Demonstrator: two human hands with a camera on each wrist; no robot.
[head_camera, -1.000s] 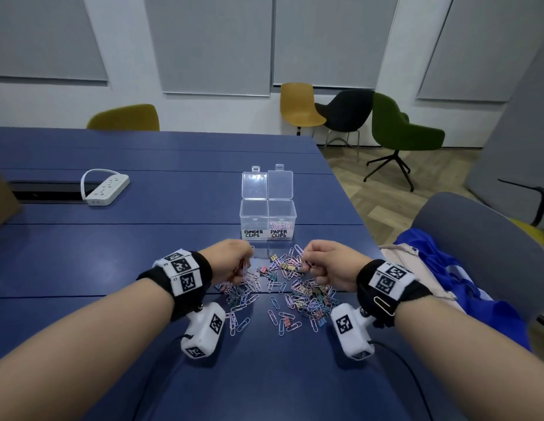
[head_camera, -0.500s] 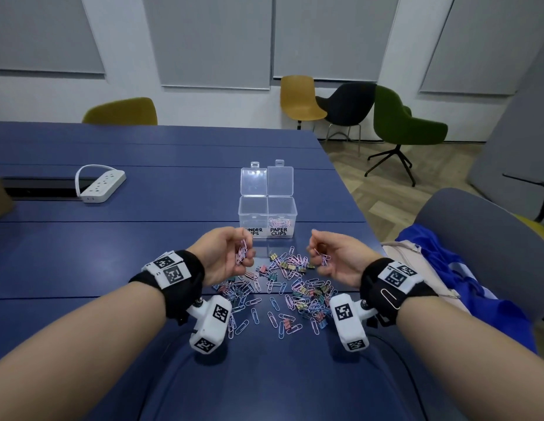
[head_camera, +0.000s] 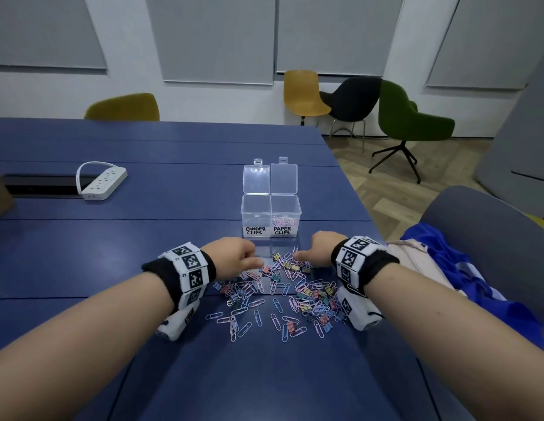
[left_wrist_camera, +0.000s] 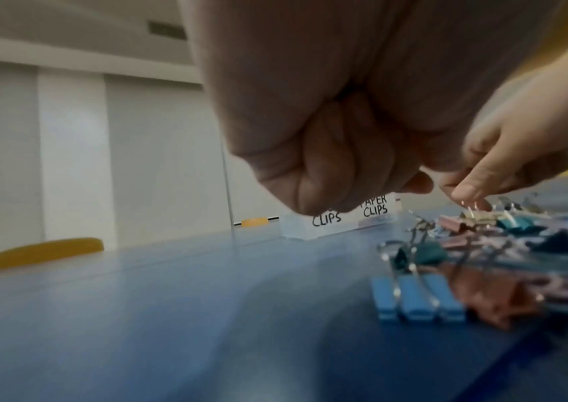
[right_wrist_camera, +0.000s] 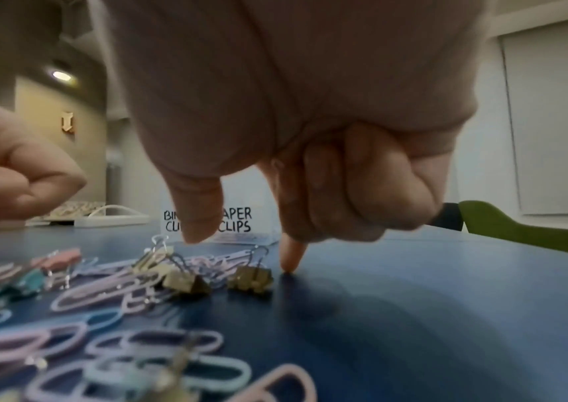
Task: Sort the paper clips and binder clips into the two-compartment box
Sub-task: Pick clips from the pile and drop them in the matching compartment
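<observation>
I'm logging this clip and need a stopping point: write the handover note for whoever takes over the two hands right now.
Left hand: fingers curled, low over the far left edge of the clip pile; whether it holds a clip is hidden.
Right hand: thumb and index finger spread, index tip on the blue table beside a gold binder clip; nothing gripped.
Two-compartment box: both lids open, beyond the pile.
Done: some paper clips lie in the PAPER CLIPS side; the BINDER CLIPS side looks empty.
Left: nearly the whole mixed pile, including all the binder clips.
</observation>
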